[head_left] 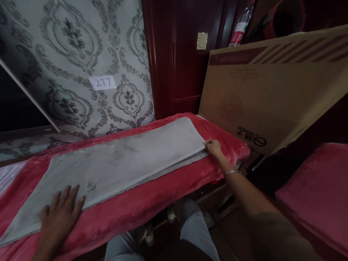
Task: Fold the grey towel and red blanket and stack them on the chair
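Note:
A long grey towel (pixel 127 151), folded over lengthwise, lies across a red plush cloth (pixel 148 198). Its upper layer stops a little short of the lower layer along the near edge. My left hand (pixel 60 214) rests flat on the towel's near left part, fingers spread, beside a small dark embroidered mark. At the other end, my right hand (pixel 213 147) pinches the towel's near right corner between thumb and fingers, with that edge slightly raised. A bracelet is on my right wrist.
A large cardboard box (pixel 250 91) leans at the back right, with a plastic bottle (pixel 240 31) behind it. Patterned wallpaper (pixel 77 37) and a dark red door (pixel 185 69) stand behind. A dark screen (pixel 14 96) is at left, a pink-covered surface (pixel 324 191) at right.

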Tool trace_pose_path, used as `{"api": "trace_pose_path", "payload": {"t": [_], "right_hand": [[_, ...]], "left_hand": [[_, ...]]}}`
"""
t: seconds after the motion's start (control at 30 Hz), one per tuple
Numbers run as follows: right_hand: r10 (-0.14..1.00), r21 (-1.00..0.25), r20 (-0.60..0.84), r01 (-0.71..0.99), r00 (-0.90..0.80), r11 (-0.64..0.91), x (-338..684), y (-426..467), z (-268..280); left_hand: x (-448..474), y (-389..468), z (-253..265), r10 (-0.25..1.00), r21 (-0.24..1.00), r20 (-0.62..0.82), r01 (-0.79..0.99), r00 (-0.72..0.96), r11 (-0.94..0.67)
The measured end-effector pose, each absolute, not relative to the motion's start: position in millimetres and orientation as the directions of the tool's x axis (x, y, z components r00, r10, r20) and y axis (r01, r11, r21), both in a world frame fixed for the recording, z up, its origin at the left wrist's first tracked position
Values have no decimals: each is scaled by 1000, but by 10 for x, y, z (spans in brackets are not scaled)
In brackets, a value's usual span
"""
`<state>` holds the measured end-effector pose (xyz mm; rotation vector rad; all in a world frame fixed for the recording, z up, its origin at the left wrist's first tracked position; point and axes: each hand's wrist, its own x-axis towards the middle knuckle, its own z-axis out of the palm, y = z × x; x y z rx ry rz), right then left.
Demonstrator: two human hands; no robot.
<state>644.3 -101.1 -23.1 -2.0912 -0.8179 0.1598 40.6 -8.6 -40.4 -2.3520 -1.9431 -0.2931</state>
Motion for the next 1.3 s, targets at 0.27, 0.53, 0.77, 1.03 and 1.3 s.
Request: {"api": "trace_pose_path", "payload": {"t": [0.27, 0.53, 0.77, 1.03, 1.3], "right_hand": [[609, -794, 59, 408, 791, -452, 6475, -1166, -548], [594, -767, 44, 408, 803, -496, 6539, -1220, -586], [601, -701, 80, 474, 795, -533, 6531, -1251, -627], [610, -609, 132, 549, 781, -572, 6499, -1257, -669], [607, -559, 213, 605, 765, -566, 6399, -1308, -741]], "left_hand": [[433, -125, -372, 966, 14, 198, 985, 167, -174], [434, -111, -360, 961, 25, 214, 982, 175, -185], [427, -96, -380, 961, 24, 211, 982, 178, -187], [405, -112, -430, 945, 14, 255, 976, 206, -217], [414, -126, -449, 945, -5, 262, 979, 196, -202]]}}
